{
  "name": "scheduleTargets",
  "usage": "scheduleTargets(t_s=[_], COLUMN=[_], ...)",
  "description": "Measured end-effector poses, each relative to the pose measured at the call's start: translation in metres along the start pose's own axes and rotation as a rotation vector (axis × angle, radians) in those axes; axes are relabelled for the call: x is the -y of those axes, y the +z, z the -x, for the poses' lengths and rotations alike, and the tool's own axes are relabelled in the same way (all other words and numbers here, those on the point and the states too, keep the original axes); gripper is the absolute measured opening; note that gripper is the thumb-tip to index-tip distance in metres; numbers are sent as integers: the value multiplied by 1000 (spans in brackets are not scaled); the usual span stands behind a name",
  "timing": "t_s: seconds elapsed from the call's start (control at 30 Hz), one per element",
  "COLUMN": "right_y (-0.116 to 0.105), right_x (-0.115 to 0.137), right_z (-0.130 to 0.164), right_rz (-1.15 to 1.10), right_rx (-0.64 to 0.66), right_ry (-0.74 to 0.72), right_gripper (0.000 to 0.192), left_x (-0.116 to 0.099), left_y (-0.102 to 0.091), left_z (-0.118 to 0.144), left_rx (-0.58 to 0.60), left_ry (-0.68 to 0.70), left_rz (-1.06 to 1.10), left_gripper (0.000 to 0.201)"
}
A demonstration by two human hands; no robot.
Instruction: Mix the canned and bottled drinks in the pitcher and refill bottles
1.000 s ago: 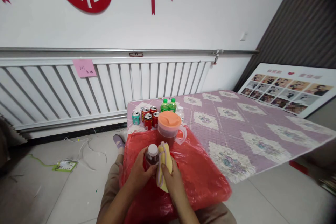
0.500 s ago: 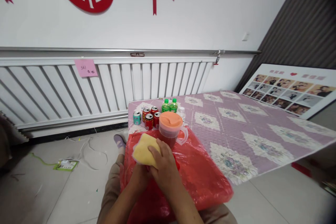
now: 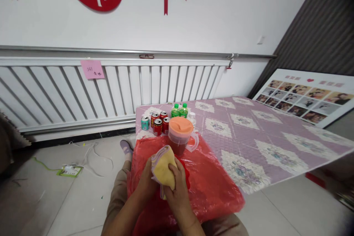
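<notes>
Both hands closed round a yellow cloth (image 3: 163, 167) over the red sheet (image 3: 210, 188).
Right hand (image 3: 177, 188) grips cloth; left hand (image 3: 146, 184) grips something beneath, hidden. Jug (image 3: 180, 135) just behind.

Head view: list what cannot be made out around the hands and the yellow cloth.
- Whatever the yellow cloth wraps: covered by the cloth and both hands.
- Left hand fingers: hidden behind the cloth.
- Right hand palm side: turned away from the camera.
- Pink note writing: too small to read.
- Can labels: too small.
- Pitcher base: hidden behind the cloth.
</notes>
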State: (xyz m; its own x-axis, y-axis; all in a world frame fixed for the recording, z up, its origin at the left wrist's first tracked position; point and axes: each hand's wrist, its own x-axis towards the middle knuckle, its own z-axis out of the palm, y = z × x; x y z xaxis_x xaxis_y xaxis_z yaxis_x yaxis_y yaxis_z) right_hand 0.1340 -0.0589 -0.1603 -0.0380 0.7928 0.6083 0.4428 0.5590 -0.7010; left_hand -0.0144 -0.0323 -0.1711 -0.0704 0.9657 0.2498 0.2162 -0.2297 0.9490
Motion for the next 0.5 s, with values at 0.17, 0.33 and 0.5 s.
scheduleTargets(t_s=[0.17,0.33,0.5], right_y=[5,3,-4], right_x=[-6,-9,-10], right_z=[12,15,6], right_rz=[-235,-363,-402], right_rx=[-60,-53,-51], right_ry=[418,750,769], right_gripper=[50,61,58], left_x=[-16,-28,-38], left_y=[5,-10,-23], left_z=[-5,-17,-30], left_rx=[-12,116,270], left_ry=[5,71,-20], left_rz=[-15,-99,-60], left_gripper=[69,75,84])
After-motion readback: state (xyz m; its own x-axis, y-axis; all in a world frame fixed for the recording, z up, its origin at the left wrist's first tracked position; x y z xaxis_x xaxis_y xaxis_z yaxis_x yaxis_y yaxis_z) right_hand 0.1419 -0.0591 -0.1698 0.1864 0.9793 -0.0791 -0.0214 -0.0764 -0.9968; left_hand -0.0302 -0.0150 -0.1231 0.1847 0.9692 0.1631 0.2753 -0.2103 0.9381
